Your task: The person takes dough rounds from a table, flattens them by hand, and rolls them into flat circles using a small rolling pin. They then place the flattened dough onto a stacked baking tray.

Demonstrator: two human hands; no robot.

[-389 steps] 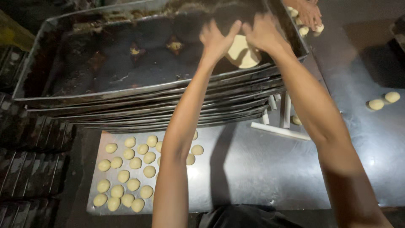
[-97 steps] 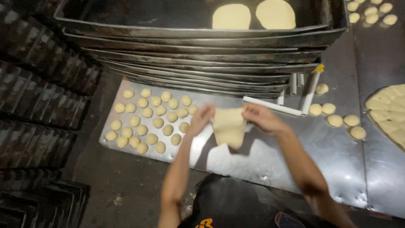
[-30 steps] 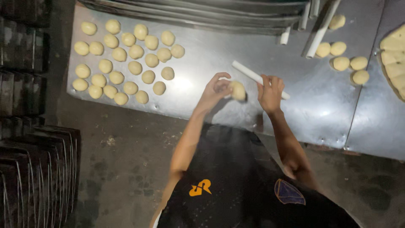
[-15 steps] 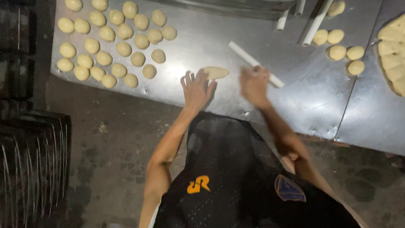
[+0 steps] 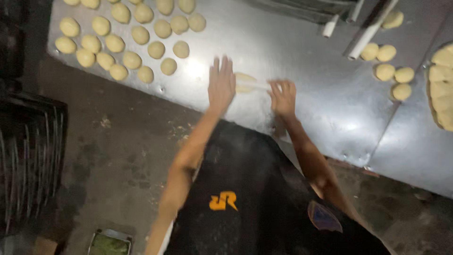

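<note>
Both hands now resting flat on rolling pin (image 5: 257, 85), where half second ago right hand (image 5: 283, 97) was only reaching for it; rolling looks under way. Left hand (image 5: 222, 84) and right hand pressing open-palmed, fingers spread, not clenching. Pin lying across dough piece (image 5: 243, 81) on steel table (image 5: 330, 104), long axis running left-right, tilting slightly. Dough balls (image 5: 127, 33) sitting well apart, upper left

Black apron; orange emblem; bare forearms
</note>
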